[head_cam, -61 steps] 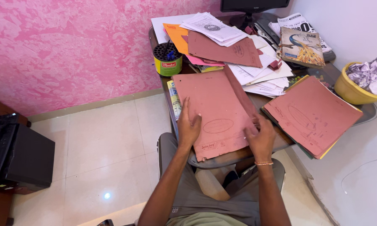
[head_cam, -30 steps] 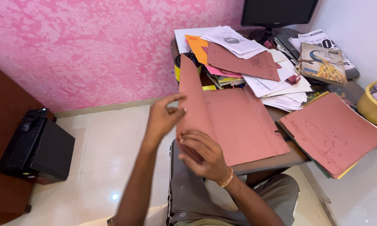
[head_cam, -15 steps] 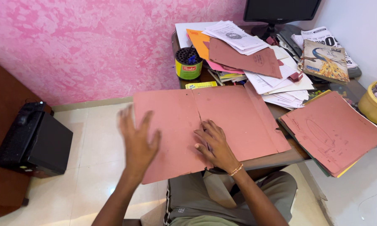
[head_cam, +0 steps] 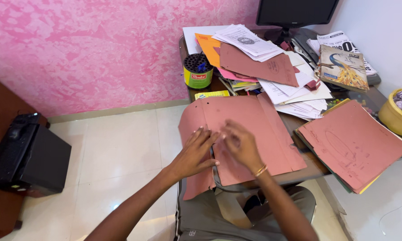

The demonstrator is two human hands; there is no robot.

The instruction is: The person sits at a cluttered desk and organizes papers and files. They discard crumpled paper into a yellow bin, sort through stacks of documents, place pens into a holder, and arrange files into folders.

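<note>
Pink wall behind a cluttered table (head_cam: 314, 167), where the left hand (head_cam: 194, 151) and right hand (head_cam: 241, 145) press spread fingers on an open reddish folder (head_cam: 272, 134).

Three reddish folders (head_cam: 250, 134), one monitor (head_cam: 297, 11), one yellow tub (head_cam: 395, 118)

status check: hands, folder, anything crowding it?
Left hand and right hand flat on open red folder, at its crease. Left flap overhangs desk edge. Paper pile crowds far side.
</note>
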